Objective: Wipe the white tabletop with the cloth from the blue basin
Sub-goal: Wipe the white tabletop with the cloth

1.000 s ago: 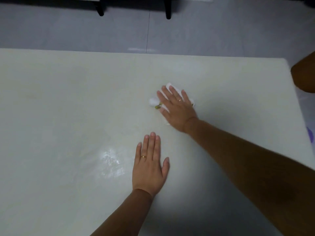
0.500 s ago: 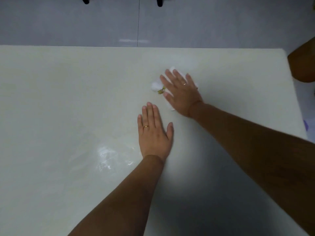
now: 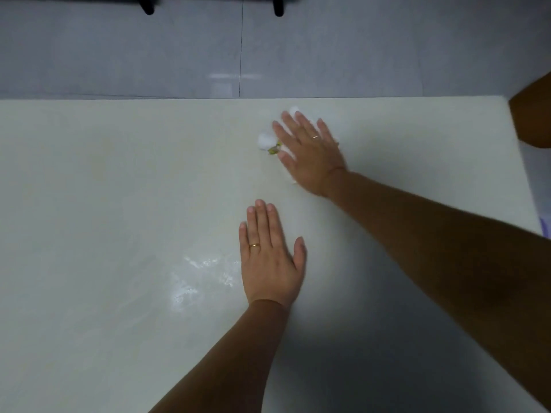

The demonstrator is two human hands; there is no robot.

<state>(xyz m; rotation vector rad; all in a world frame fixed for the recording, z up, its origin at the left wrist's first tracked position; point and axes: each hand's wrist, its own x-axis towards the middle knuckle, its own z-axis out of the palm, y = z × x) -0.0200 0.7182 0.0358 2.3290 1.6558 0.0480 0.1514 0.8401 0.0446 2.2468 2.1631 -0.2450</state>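
The cloth (image 3: pixel 265 141) lies on the tabletop (image 3: pixel 104 189), close to its far edge and right of its middle. It is white with a small green-yellow bit showing. The right hand (image 3: pixel 310 153) lies flat on top of it, fingers straight and spread, pressing it onto the tabletop rather than clutching it; the cloth pokes out past the fingertips and beside the thumb. The left hand (image 3: pixel 271 263) rests palm down near the middle of the tabletop, fingers straight and together, grasping nothing. It wears a gold ring (image 3: pixel 254 245). A wet, shiny patch (image 3: pixel 196 275) glints on the tabletop left of its middle. Beyond the tabletop's far edge runs a grey floor (image 3: pixel 357 49).
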